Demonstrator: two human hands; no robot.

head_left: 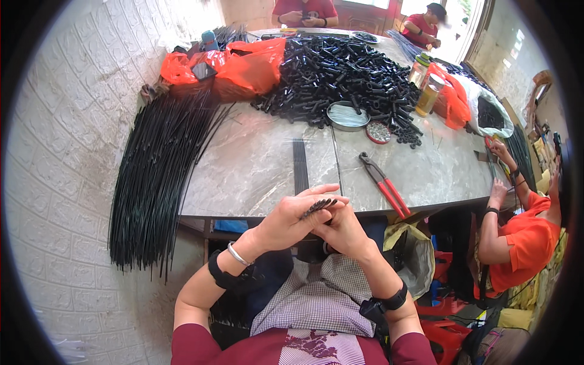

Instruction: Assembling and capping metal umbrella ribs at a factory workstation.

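Both my hands meet just past the table's near edge. My left hand (286, 220) is closed around a small bundle of black rods (318, 208), whose blunt ends show in a slanted row between the hands. Pressed against it from the right, my right hand (345, 232) curls round the same bundle; its fingertips are partly hidden. Directly beyond my hands, a narrow row of black rods (300, 164) lies on the table, with thin pale wires at its far end. Whether this row runs into my grip I cannot tell. Red-handled pincers (386, 185) lie to the right.
A thick sheaf of long black rods (161, 182) overhangs the table's left side. Farther back are a heap of short black tubes (340, 73), a round tin of pale sticks (348, 117), a red-rimmed dish (378, 132), orange bags (249, 67) and bottles (429, 96). A co-worker (517, 237) sits at right.
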